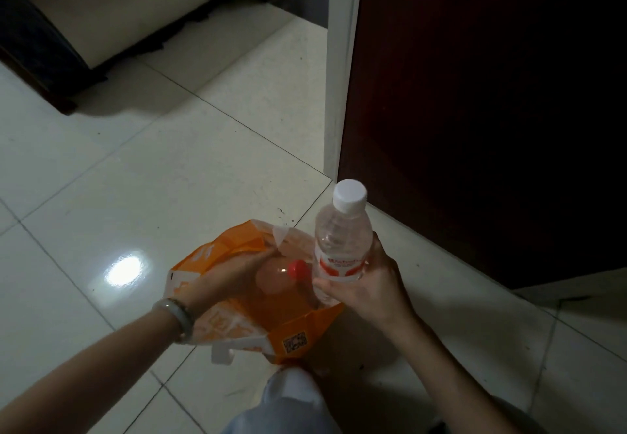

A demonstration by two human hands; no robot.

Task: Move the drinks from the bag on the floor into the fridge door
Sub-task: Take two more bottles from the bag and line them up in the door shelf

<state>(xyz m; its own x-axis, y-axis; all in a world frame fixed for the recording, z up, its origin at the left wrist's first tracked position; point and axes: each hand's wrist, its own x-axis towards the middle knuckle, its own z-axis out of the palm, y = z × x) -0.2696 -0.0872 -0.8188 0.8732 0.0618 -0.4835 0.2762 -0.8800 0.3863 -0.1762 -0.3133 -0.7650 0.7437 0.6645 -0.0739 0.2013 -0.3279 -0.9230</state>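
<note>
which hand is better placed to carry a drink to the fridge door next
Right. The right hand already has a full grip on the clear plastic water bottle with the white cap, lifted clear of the orange paper bag. The left hand is inside the bag, on the red-capped bottle.

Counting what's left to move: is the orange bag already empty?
No, a red-capped bottle sits inside the orange bag under the left hand.

Right hand [364,286] gripping clear plastic water bottle with white cap [341,240], fingers wrapped round its lower body, forearm angled up from lower right. Left hand [234,272] left of bottle, reaching down, fingers curled; pale bangle [176,315] on wrist.
</note>
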